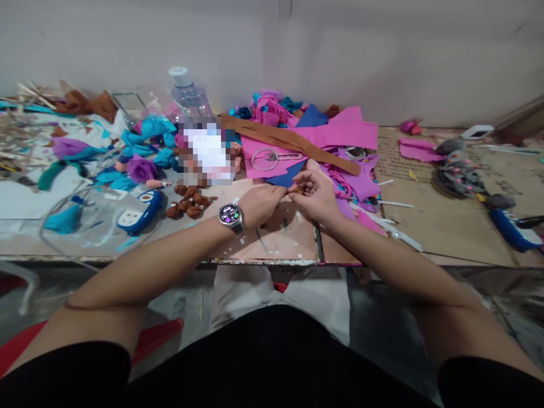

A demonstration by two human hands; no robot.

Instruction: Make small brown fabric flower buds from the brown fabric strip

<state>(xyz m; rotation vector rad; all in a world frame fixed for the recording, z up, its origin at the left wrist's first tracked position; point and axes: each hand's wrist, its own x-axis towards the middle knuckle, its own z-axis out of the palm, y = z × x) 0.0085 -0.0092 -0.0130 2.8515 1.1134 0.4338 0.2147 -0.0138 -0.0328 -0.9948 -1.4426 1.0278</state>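
Where left hand point(267, 204) meets right hand point(319, 195): a small brown piece point(299, 188) over the desk point(293, 246), pinched in both hands' nearly closed fingers.
Pink sheet: flat, under a looped tool point(266, 160).
Brown bundles point(191, 202): rounded, crinkled, beside the watch point(230, 214).
Bottle point(193, 103): clear plastic, white-capped; contents unclear.

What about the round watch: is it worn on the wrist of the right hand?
No, the watch is on the wrist of the left hand.
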